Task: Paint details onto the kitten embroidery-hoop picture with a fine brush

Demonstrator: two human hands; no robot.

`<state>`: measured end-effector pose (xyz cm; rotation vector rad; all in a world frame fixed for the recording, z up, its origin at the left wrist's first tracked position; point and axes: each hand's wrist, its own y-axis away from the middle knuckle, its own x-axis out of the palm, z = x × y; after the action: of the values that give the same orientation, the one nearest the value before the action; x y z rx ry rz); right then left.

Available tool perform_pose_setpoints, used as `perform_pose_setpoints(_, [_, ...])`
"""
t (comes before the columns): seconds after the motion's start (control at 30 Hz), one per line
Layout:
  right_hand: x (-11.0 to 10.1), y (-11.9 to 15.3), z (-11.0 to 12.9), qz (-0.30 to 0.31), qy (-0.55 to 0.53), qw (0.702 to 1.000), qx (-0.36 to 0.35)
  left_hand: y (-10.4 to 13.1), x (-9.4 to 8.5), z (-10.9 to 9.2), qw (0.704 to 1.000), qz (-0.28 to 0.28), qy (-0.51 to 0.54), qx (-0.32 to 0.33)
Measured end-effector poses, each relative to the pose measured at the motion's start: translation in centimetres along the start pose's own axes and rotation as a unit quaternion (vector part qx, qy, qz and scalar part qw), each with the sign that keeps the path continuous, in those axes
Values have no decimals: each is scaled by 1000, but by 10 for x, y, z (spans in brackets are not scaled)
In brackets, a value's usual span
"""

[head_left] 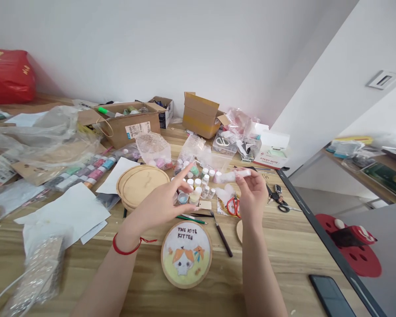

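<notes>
My right hand (253,189) is closed on a small whitish tube (229,176), pinched at its right end between thumb and fingers. My left hand (163,200) hovers with thumb and index finger spread, over a cluster of small white-lidded jars (198,181). A jar of pale blue stuff (183,198) shows beside its fingers. In front of both hands lies a round hoop (186,255) picturing an orange and white kitten with lettering above. A dark-handled tool (222,235) and a green pencil (191,219) lie behind and right of it. Red-handled snips (233,206) are near my right wrist.
Stacked wooden rounds (143,182) lie left of the jars. Cardboard boxes (201,115) stand along the wall, with plastic bags (153,149) before them. White papers (66,215) and bubble wrap (38,273) cover the left. Keys (277,189) and a phone (330,295) are at right.
</notes>
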<state>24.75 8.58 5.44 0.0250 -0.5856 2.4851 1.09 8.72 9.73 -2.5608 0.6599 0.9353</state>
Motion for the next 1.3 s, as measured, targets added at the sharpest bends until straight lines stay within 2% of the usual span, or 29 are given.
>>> perform_pose_setpoints(0.1, [-3,-12,-28,-19,55,998,-16,1,-6,6,999,-39,-12,-5])
perform_pose_setpoints(0.23, [6,-14,-70,31,103,994,26,2,-10,9,996,-83,-20,8])
perform_pose_setpoints(0.37, [11,-10,-100,64,130,988,56,3,-14,10,996,-90,-16,11])
perform_pose_setpoints(0.53, [6,-9,-117,107,173,975,86,2,-17,10,996,-80,-33,7])
perform_pose_setpoints(0.77, [8,-9,-122,142,186,968,88,3,-17,13,996,-79,-41,11])
perform_pose_setpoints(0.87, [9,-10,-113,140,186,969,82,2,-17,15,994,-95,-46,17])
perform_pose_setpoints(0.93, [7,-11,-97,128,188,971,74,3,-16,15,991,-120,-42,29])
perform_pose_setpoints(1.07, [-1,-10,-38,91,185,978,37,9,-15,15,978,-209,16,4])
perform_pose_setpoints(1.13, [-7,-3,-5,80,166,983,-22,15,-15,15,970,-238,45,-3])
perform_pose_setpoints(1.23, [-22,16,27,125,155,978,-67,25,-18,14,970,-232,72,21])
perform_pose_setpoints(1.3, [-37,36,31,206,200,956,-59,34,-20,12,978,-196,62,29])
